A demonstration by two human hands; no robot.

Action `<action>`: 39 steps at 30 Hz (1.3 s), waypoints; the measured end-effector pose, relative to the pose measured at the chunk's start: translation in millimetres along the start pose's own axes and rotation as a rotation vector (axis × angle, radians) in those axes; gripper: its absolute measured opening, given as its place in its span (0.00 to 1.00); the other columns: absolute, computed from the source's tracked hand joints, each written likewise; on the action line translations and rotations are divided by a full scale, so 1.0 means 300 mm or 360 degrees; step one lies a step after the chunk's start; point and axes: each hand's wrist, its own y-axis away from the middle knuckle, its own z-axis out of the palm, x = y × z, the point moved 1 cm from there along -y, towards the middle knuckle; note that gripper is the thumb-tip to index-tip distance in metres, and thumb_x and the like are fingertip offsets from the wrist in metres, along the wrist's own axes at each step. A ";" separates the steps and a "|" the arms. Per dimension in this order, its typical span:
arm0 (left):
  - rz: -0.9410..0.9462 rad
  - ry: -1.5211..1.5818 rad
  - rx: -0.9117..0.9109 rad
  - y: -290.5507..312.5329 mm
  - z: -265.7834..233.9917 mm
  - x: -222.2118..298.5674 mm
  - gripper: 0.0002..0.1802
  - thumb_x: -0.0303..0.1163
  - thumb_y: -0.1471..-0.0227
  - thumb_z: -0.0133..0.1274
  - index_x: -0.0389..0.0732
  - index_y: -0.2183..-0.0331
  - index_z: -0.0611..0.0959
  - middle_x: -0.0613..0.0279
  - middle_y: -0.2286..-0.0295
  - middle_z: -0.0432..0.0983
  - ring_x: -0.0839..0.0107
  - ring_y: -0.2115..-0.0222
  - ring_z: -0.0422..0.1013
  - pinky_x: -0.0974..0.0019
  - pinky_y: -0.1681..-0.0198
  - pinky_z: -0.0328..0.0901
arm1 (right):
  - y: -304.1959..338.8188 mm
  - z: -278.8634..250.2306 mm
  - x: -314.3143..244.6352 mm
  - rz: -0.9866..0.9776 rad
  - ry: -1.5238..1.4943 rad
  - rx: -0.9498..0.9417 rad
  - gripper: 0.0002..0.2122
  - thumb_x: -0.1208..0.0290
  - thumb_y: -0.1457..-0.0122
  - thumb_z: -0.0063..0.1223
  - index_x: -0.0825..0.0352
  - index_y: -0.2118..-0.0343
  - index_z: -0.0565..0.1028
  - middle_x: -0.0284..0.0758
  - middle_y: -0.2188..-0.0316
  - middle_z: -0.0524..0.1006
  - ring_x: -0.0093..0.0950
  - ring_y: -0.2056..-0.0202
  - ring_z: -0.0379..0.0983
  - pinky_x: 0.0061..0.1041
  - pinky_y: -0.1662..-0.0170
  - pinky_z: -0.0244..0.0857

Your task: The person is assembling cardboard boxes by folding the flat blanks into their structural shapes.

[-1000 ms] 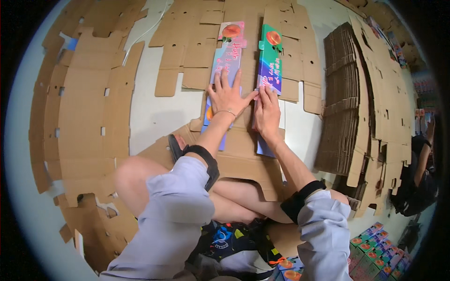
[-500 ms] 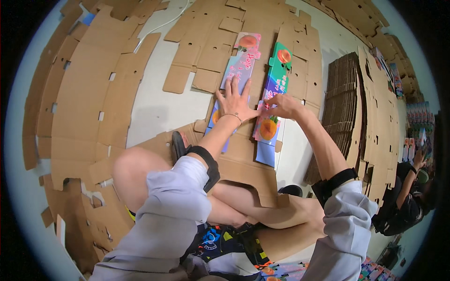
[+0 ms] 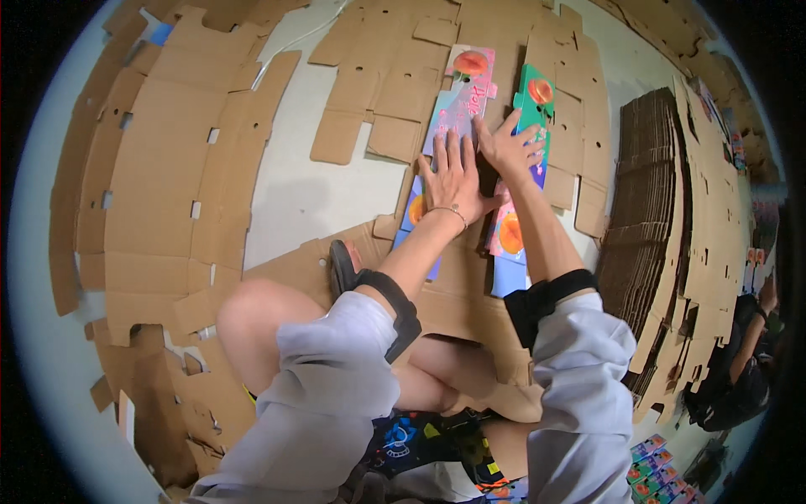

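Observation:
Two printed cardboard strips lie side by side on a flat brown cardboard sheet (image 3: 403,92). The left printed strip (image 3: 460,99) is pink and lilac, with a peach picture at its far end. Green, purple, pink and blue run along the right printed strip (image 3: 532,88), which also has peach pictures. My left hand (image 3: 453,185) lies flat with fingers stretched over the left strip, its thumb reaching toward the right one. My right hand (image 3: 510,151) has its fingers spread over the right strip, beside the left strip's edge. Both hands cover parts of the strips.
A thick stack of folded brown cardboard (image 3: 642,176) stands at the right. Large cut-out cardboard sheets (image 3: 159,160) cover the left side. My crossed legs are close below. Another person (image 3: 739,361) sits at the far right, and several printed pieces (image 3: 655,470) lie at the lower right.
My right hand has moved from the near pink part of the right strip to farther up and left, its bent fingers now spread. My left hand stays on the left strip. The whole view has shifted.

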 end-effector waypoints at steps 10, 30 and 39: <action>0.0019 -0.0120 0.0156 -0.007 -0.004 -0.002 0.51 0.57 0.68 0.57 0.38 0.46 0.60 0.47 0.45 0.51 0.52 0.42 0.45 0.41 0.46 0.44 | -0.001 0.015 -0.018 -0.0042 -0.0003 -0.0013 0.42 0.38 0.50 0.38 0.63 0.39 0.42 0.60 0.42 0.37 0.60 0.41 0.29 0.56 0.43 0.24; 0.0368 -0.0227 0.0520 -0.312 0.131 -0.007 0.35 0.54 0.47 0.34 0.40 0.45 0.60 0.58 0.46 0.57 0.55 0.44 0.50 0.47 0.46 0.44 | -0.026 -0.013 0.192 -0.0504 -0.0342 0.0424 0.24 0.55 0.45 0.41 0.56 0.45 0.62 0.45 0.44 0.56 0.41 0.43 0.51 0.46 0.45 0.46; 0.0282 0.0165 0.0454 -0.302 0.114 -0.010 0.24 0.37 0.47 0.39 0.42 0.49 0.68 0.59 0.50 0.63 0.59 0.46 0.55 0.57 0.44 0.49 | 0.015 -0.002 0.184 -0.0496 0.0064 0.0709 0.21 0.60 0.47 0.47 0.55 0.48 0.66 0.40 0.47 0.61 0.35 0.44 0.55 0.44 0.46 0.50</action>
